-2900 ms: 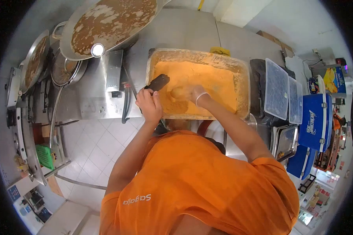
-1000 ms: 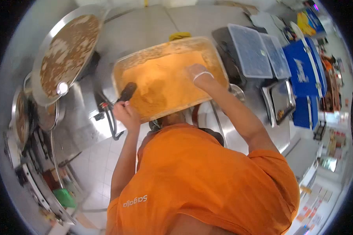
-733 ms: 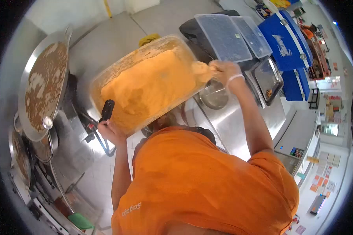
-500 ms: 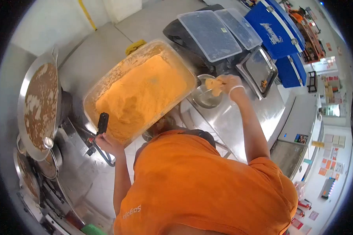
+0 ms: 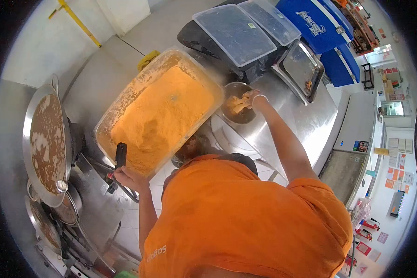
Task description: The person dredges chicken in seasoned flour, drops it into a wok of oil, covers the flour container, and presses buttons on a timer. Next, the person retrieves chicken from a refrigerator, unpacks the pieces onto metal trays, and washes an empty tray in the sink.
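Observation:
In my right hand (image 5: 253, 99) is a flour-coated piece of food (image 5: 237, 104), held over a round metal bowl (image 5: 242, 116) on the steel table. Orange-yellow flour (image 5: 164, 109) fills much of a large clear tub (image 5: 110, 106) left of the bowl. My left hand (image 5: 130, 179) is closed around a black-handled tool (image 5: 121, 155) at the tub's near left corner. What the tool's other end looks like is unclear.
Two clear lids (image 5: 236, 34) lie on black plastic beyond the bowl. A metal tray (image 5: 302, 69) and blue coolers (image 5: 312, 23) stand at the right. Large pans of oil (image 5: 46, 143) are at the left. A yellow cloth (image 5: 148, 60) lies behind the tub.
My right hand has come out of the flour and moved right to the bowl, now with a coated piece. The view has turned right. My left hand still holds the black-handled tool.

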The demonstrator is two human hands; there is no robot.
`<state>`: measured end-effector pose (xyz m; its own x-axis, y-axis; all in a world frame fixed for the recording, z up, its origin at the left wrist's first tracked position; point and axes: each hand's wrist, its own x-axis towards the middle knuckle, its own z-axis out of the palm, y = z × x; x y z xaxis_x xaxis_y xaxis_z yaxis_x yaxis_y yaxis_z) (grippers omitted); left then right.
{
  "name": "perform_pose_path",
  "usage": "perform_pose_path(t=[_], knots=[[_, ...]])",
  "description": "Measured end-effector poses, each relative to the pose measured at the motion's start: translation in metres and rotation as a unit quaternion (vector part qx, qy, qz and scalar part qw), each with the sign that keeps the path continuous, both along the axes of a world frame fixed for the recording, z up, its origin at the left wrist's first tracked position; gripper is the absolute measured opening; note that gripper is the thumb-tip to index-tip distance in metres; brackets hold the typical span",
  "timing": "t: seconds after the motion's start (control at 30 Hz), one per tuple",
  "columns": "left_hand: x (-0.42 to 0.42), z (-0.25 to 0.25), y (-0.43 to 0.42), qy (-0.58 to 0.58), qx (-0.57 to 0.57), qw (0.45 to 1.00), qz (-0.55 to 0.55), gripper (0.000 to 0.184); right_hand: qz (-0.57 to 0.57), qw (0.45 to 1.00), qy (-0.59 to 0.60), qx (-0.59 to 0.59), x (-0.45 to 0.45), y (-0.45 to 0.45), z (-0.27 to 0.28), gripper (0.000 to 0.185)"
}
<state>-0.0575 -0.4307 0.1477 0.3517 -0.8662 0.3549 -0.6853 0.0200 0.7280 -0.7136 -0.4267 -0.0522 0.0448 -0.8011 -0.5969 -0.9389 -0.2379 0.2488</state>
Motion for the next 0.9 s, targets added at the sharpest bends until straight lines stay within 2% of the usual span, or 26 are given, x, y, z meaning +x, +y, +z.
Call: perform_pose_path(t=[0.07, 0.13, 0.2, 0.33, 0.47, 0.53, 0.6, 0.67, 0.8, 0.9], knots=[[0.001, -0.003, 0.000, 0.003, 0.001, 1.000, 0.004, 0.038, 0.006, 0.999, 0.047, -0.001, 0.003, 0.002, -0.010, 0.053], [0.004, -0.006, 0.000, -0.005, -0.005, 1.000, 0.005, 0.038, -0.127, 0.990, -0.045, -0.029, 0.019, 0.005, 0.005, 0.050], [0.004, -0.007, -0.001, -0.004, -0.010, 1.000, 0.006, 0.038, -0.250, 0.957, -0.137, -0.060, 0.031, 0.008, 0.016, 0.046], [0.003, -0.007, -0.001, 0.002, -0.016, 1.000, 0.009, 0.039, -0.354, 0.897, -0.244, -0.098, 0.033, 0.007, 0.013, 0.039], [0.003, -0.007, -0.003, 0.003, -0.028, 1.000, 0.009, 0.041, -0.367, 0.831, -0.390, -0.150, 0.004, 0.010, -0.029, 0.031], [0.007, -0.010, -0.002, -0.003, -0.019, 1.000, -0.001, 0.041, -0.214, 0.886, -0.363, -0.191, -0.001, 0.008, -0.024, 0.029], [0.005, -0.008, -0.001, 0.006, -0.019, 1.000, -0.002, 0.042, -0.414, 0.832, -0.356, -0.101, 0.032, 0.002, 0.040, 0.030], [-0.002, 0.000, -0.002, 0.028, -0.025, 0.999, 0.005, 0.043, -0.552, 0.745, -0.370, -0.066, 0.062, -0.005, 0.090, 0.032], [0.000, -0.005, -0.001, 0.053, -0.018, 0.998, 0.019, 0.042, -0.630, 0.556, -0.534, -0.096, 0.084, 0.002, 0.104, 0.034], [-0.002, -0.002, -0.001, 0.040, -0.017, 0.999, 0.021, 0.040, -0.627, 0.543, -0.539, -0.146, 0.114, 0.005, 0.136, 0.028]])
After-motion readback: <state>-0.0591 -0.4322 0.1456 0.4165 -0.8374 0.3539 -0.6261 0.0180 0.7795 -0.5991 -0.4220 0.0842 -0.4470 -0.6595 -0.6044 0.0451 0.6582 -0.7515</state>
